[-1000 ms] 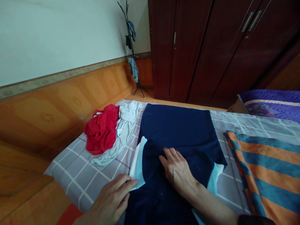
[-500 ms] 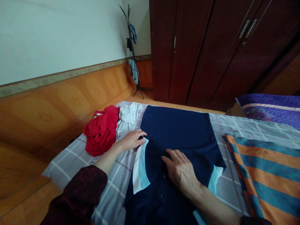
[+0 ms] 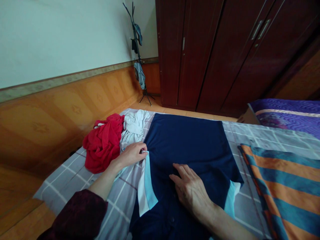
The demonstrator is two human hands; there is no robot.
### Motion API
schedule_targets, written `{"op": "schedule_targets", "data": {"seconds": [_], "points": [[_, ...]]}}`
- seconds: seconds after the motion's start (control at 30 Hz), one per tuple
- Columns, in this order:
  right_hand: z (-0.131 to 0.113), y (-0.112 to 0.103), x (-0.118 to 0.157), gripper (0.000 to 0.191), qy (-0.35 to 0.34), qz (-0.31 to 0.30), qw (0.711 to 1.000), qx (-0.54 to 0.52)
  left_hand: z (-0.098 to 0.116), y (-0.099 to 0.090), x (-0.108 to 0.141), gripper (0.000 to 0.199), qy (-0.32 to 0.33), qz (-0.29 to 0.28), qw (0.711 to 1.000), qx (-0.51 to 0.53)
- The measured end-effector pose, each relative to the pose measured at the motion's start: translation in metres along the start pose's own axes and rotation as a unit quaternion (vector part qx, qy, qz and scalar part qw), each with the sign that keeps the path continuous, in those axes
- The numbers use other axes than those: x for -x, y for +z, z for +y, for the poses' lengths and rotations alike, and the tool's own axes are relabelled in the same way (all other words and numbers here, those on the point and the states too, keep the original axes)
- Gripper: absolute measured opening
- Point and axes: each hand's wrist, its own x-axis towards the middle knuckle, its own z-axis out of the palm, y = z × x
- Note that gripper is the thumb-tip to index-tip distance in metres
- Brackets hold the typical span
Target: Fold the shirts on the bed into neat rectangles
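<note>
A navy shirt [image 3: 187,136] with white and light-blue side panels lies spread on the checked bedsheet. Its lower part runs toward me, with dark buttons near the bottom of the view. My left hand [image 3: 133,154] pinches the shirt's left edge at the top of the white and light-blue panel. On the middle of the shirt rests my right hand [image 3: 190,186], fingers stretched and slightly apart, holding nothing.
A crumpled red garment [image 3: 103,143] and a white one [image 3: 135,125] lie left on the bed. An orange-and-teal striped cloth [image 3: 287,176] is at the right. Beyond stand a dark red wardrobe [image 3: 195,56], a coat rack [image 3: 138,50] and a purple quilted item [image 3: 287,115].
My left hand has closed on the shirt's edge and drawn it to the left, widening the cloth there. My right hand stays on the shirt, nearly in place. The view has shifted slightly.
</note>
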Motion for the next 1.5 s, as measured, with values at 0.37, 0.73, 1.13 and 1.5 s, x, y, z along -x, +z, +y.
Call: {"op": "schedule_targets", "data": {"seconds": [0.37,0.73,1.13,1.5], "points": [[-0.007,-0.011,0.001,0.031,-0.071,-0.045,0.994,-0.068,0.0,0.003,-0.006,0.017,-0.003,0.025,0.997,-0.075],[-0.006,-0.022,0.0,0.036,-0.109,-0.163,0.974,-0.112,-0.019,-0.001,-0.137,0.024,-0.127,0.065,0.982,-0.127],[0.012,0.031,-0.001,0.016,-0.198,0.08,0.977,0.02,-0.047,0.02,-0.202,0.032,-0.199,0.121,0.963,-0.136],[0.018,0.064,-0.001,0.017,-0.188,0.207,0.959,0.048,-0.052,0.036,-0.209,0.051,-0.012,0.068,0.98,-0.187]]}}
